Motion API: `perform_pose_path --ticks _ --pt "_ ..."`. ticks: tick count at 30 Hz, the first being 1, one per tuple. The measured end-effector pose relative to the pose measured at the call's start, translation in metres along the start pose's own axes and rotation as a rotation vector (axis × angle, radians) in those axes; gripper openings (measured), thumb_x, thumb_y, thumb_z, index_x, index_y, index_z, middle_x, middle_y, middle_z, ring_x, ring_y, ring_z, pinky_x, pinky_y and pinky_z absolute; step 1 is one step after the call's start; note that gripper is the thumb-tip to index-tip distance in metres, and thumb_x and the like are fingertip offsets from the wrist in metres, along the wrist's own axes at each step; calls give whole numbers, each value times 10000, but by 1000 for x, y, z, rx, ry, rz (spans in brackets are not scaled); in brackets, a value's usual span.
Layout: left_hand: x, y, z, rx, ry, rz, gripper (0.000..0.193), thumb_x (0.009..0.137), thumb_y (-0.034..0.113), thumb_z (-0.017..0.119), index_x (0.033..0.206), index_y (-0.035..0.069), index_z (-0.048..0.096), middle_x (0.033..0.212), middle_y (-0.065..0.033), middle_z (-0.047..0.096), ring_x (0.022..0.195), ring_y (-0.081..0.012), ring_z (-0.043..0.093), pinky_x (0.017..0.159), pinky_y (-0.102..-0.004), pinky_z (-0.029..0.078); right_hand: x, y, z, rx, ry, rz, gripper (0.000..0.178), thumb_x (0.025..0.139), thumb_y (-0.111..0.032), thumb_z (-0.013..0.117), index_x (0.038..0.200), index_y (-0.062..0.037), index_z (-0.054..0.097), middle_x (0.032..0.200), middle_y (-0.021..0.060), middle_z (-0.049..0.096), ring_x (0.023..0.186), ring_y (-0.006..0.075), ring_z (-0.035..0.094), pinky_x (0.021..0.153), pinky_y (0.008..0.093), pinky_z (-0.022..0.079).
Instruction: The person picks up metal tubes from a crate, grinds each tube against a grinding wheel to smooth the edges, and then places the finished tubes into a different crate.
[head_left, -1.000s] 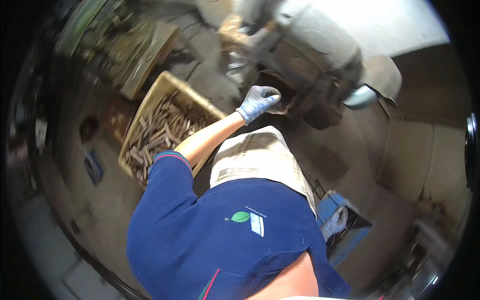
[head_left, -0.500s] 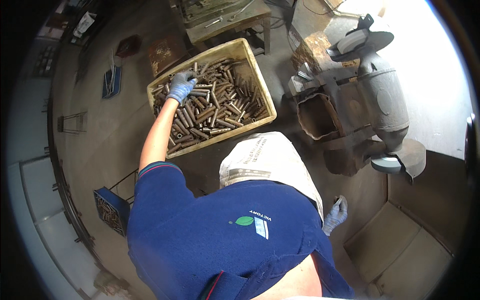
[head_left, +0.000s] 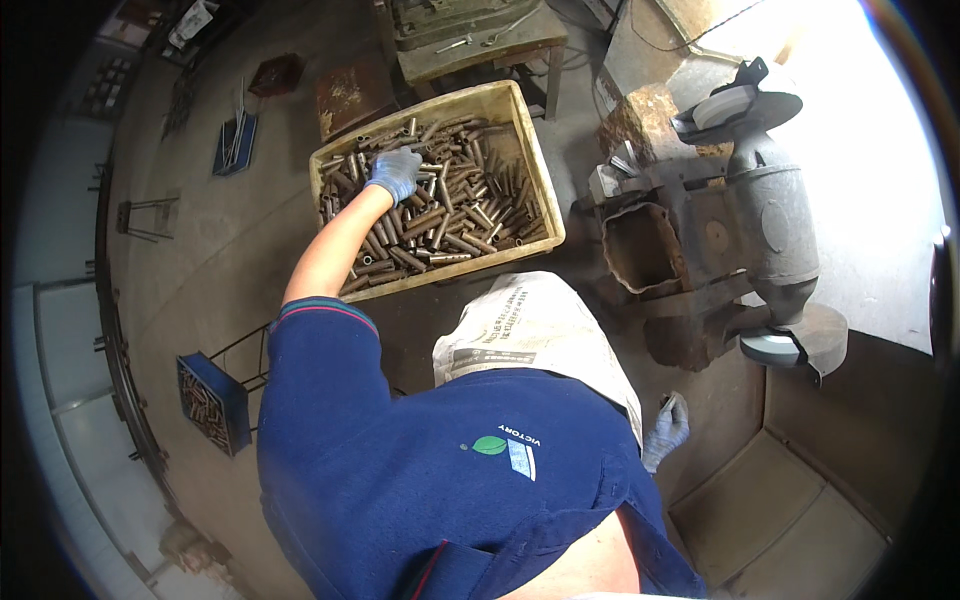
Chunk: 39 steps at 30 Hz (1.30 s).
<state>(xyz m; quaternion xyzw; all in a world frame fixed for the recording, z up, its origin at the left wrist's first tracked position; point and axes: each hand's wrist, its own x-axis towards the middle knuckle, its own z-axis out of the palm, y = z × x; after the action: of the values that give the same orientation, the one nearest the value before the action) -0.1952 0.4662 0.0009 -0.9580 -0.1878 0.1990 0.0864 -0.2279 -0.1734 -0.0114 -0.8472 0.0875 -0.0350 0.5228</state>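
Note:
Short brown-grey metal tubes (head_left: 440,215) lie heaped in a large cream plastic bin (head_left: 535,165) in front of me. My left hand (head_left: 397,172), in a blue-grey glove, is down on the heap in the bin's left half. Its fingers curl over the tubes, and their tips are hidden, so what they grip does not show. Low on my right side, apart from the bin, hangs my right hand (head_left: 668,437), also gloved. Its fingers are bent together around something small and dark at the tips, too small to name.
A bench grinder (head_left: 775,220) with wheels at both ends stands to the right. Behind the bin is a metal workbench (head_left: 480,62) with wrenches. On the left sit a blue box of tubes (head_left: 215,405) on a stand and another blue box (head_left: 235,145). A brown panel (head_left: 350,97) adjoins the bin.
My left hand has moved a little to the right across the tubes, its fingers lower in the heap. The right hand stays by my side. The whole view has shifted slightly.

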Motion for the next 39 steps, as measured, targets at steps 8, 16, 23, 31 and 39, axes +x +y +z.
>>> perform_pose_path --ticks 8,16,23,31,39 --pt "-10 -7 -38 -253 -55 11 374 738 194 604 1089 67 590 952 -184 640 896 -330 614 791 -404 476 -21 -11 6 90 72 82 150 828 -38 600 933 63 637 911 105 652 799 169 604 751 279 498" --pt "-33 130 -147 -1459 -209 686 209 786 86 677 963 -11 621 836 -16 627 787 -89 575 730 -237 483 35 -147 57 329 -347 -258 184 859 1 526 999 66 627 1071 169 612 951 229 600 834 320 494" --pt "-46 275 -190 -1867 -781 968 335 799 138 663 1078 -22 568 950 -74 626 862 -122 594 769 -225 482 71 -209 74 691 -654 -5 298 916 -235 532 988 35 638 884 52 624 763 104 570 697 234 468" --pt "-58 364 -133 -1990 -1144 817 289 865 124 587 1117 -14 550 963 -73 618 848 -141 606 767 -239 501 42 -192 66 -45 -102 -323 226 690 7 684 916 -16 677 941 105 586 828 210 599 727 281 489" --pt "-68 396 -130 -1811 -1355 774 279 859 91 556 1114 -21 553 968 -104 628 853 -159 624 776 -265 519 34 -172 61 -88 106 -313 194 701 -44 691 887 1 660 1012 121 560 870 219 612 750 292 507"
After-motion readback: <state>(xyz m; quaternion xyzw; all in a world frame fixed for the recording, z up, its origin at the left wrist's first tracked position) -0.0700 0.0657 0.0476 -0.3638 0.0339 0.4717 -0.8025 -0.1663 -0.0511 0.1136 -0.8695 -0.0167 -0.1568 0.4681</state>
